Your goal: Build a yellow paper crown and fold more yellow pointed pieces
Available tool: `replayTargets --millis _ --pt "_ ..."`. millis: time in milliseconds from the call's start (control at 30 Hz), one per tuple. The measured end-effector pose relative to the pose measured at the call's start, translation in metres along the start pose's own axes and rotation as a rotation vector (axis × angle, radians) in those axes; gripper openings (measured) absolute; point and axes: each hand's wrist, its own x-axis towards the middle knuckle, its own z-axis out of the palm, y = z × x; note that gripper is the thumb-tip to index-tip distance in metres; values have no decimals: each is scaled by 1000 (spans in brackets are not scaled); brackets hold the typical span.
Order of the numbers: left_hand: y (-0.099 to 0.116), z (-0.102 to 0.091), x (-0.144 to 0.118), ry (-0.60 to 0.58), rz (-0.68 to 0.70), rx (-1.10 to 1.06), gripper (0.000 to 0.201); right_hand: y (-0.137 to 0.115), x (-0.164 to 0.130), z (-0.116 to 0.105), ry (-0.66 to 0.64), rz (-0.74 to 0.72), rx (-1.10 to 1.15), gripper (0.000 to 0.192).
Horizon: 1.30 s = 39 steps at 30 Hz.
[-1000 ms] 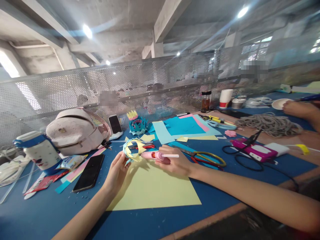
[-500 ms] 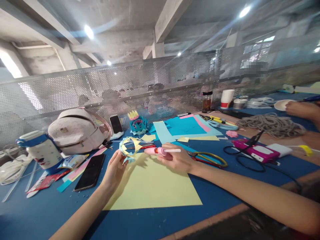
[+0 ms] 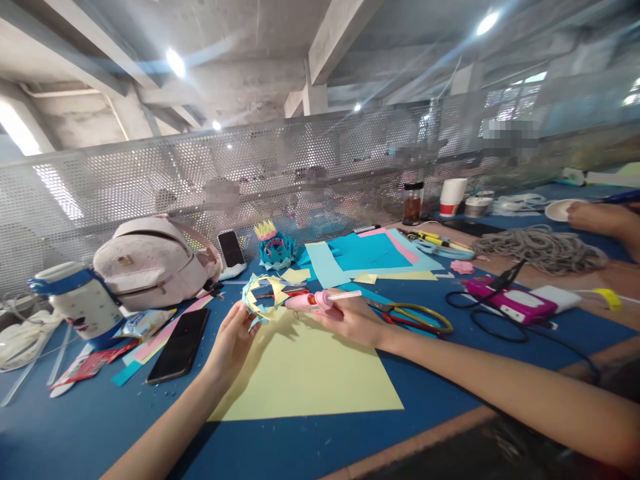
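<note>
My left hand [image 3: 231, 342] pinches a small ring-shaped paper piece [image 3: 262, 295] of yellow and light blue strips, held just above the table. My right hand [image 3: 350, 319] grips a pink glue gun [image 3: 311, 301] with a white glue stick poking out its back; the nozzle points left at the paper piece. Under both hands lies a large pale yellow paper sheet [image 3: 310, 377] on the blue table [image 3: 75, 427]. A finished blue and yellow paper flower [image 3: 274, 247] stands further back.
Scissors [image 3: 413, 313] lie right of my right hand. A black phone [image 3: 179, 344], a pink backpack [image 3: 153, 262] and a mug [image 3: 80, 301] are at left. Coloured paper sheets [image 3: 367, 257], a magenta device [image 3: 510, 301] with cable and another person's hand [image 3: 600, 219] are at right.
The paper piece and glue gun have shifted slightly between frames while staying close together; both hands keep their hold.
</note>
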Motion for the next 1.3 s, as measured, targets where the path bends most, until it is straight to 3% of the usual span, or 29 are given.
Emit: replayTargets --millis 633,833,1000,1133,1300 --pt "-2 0 1 -4 -15 16 21 0 -1 -1 27 6 167 29" --pt "-2 -3 2 16 -4 32 25 7 2 -3 113 79 279 44" --pt "-1 -6 3 46 6 25 27 29 17 -20 198 199 270 58" --pt "0 -6 3 65 0 12 28 52 27 -34 139 293 192 60" --pt "1 -6 4 91 -8 -5 30 69 27 -34 -44 383 60 46"
